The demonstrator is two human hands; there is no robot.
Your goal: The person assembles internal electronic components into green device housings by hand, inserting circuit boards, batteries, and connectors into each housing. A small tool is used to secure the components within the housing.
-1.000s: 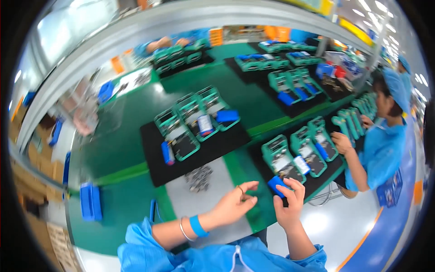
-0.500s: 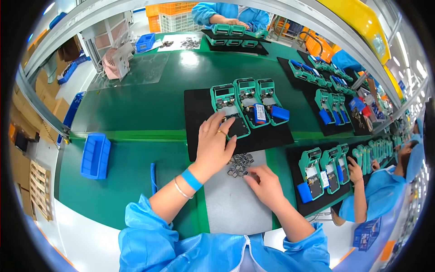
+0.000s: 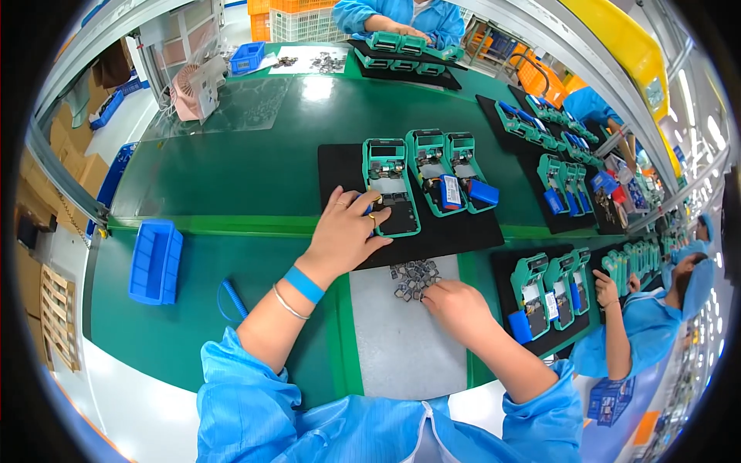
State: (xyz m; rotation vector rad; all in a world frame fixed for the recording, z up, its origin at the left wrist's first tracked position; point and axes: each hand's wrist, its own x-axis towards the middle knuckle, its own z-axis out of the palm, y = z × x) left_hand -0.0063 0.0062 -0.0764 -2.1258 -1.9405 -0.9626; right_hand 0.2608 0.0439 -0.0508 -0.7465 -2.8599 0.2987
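Observation:
My left hand (image 3: 343, 241) lies at the left edge of the leftmost green device housing (image 3: 400, 217), fingers bent over it. Small yellow and blue bits show at the fingertips; what they hold is mostly hidden. This housing stands beside two similar ones (image 3: 429, 166) (image 3: 463, 154) on a black mat (image 3: 455, 241). Blue battery packs (image 3: 451, 192) (image 3: 483, 192) hang at those two. My right hand (image 3: 463, 312) is pinched closed at the edge of a pile of small dark square parts (image 3: 409, 278); whatever is between its fingertips is too small to name. The pile lies on a grey sheet (image 3: 409, 347).
To the left stands a blue bin (image 3: 156, 262) near a coiled blue cord (image 3: 231, 301). More housings lie on a black mat (image 3: 517, 270) at right, where a co-worker's hand (image 3: 606, 289) reaches in. Another person (image 3: 397, 23) works across the green bench (image 3: 309, 116). A pink fan (image 3: 189, 92) stands far left.
My left hand has shifted left and down, its fingers bending at the housing's edge. My right hand has turned inward, and its fingers have closed at the pile.

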